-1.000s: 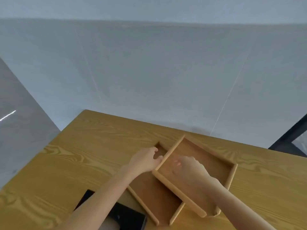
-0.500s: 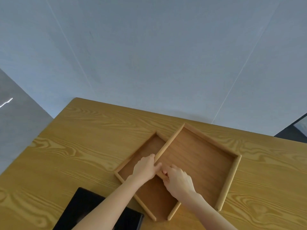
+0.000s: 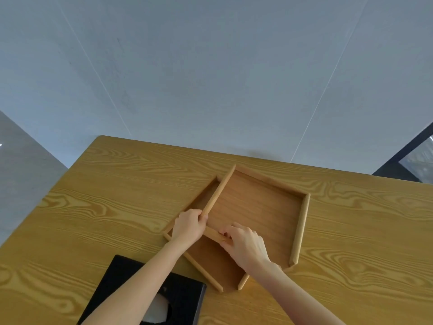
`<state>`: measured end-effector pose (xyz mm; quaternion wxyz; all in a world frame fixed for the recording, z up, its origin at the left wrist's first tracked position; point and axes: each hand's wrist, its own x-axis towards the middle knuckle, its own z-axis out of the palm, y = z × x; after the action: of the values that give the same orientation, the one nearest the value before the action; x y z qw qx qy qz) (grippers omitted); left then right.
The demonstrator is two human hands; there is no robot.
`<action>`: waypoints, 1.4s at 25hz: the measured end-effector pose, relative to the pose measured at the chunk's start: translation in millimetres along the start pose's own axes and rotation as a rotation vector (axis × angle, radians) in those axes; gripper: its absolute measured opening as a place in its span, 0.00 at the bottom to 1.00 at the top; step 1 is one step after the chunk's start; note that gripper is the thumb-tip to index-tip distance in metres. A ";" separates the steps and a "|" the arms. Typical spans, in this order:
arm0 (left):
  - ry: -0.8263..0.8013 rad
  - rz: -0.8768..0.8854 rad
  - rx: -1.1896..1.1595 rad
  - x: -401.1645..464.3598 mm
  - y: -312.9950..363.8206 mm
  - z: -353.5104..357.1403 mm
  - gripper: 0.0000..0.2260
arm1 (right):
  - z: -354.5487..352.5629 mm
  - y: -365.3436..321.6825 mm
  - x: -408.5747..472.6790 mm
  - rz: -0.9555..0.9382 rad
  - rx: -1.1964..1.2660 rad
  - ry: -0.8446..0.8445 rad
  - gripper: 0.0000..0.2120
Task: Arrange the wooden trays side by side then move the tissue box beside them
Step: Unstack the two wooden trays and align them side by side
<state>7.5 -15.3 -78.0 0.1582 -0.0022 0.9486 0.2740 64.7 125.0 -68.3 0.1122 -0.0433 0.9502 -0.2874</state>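
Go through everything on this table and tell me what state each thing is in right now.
Upper wooden tray: empty, overlapping the lower one, gripped at its near-left corner.
Lower wooden tray: empty, partly covered.
Black tissue box: untouched, tissue showing.
Left hand: gripping the upper tray's rim.
Right hand: gripping the same rim.

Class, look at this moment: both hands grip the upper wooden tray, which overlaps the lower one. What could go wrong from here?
1. The upper tray rests across the lower tray; sliding it off may drag the lower one askew.
2. The left hand and right hand hold one corner only, so the tray could swing.
3. The black tissue box lies under the left forearm and could be nudged.
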 end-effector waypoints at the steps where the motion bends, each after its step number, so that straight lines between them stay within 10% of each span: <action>1: 0.012 -0.012 0.006 -1.5 -5.0 -3.8 0.12 | 1.7 -2.8 0.5 -0.008 0.019 0.007 0.12; 7: 0.035 -0.040 0.040 -12.9 -23.9 -16.4 0.17 | 4.3 -11.3 -4.6 0.003 0.053 0.002 0.13; 12: 0.028 -0.014 0.036 -13.6 -29.4 -13.3 0.12 | -18.4 27.3 -14.3 0.313 0.013 0.347 0.22; 18: -0.039 -0.079 -0.052 -15.2 -34.7 -8.7 0.09 | -30.3 58.7 -17.1 0.694 0.244 0.216 0.28; 35: 0.056 0.011 -0.134 -30.7 -37.8 -49.6 0.21 | -47.9 21.9 -29.5 0.652 0.530 0.361 0.25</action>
<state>25.2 -75.8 -48.7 0.1295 -0.0151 0.9322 0.3375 81.6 173.2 -36.1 0.0364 0.3388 0.8124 -0.4732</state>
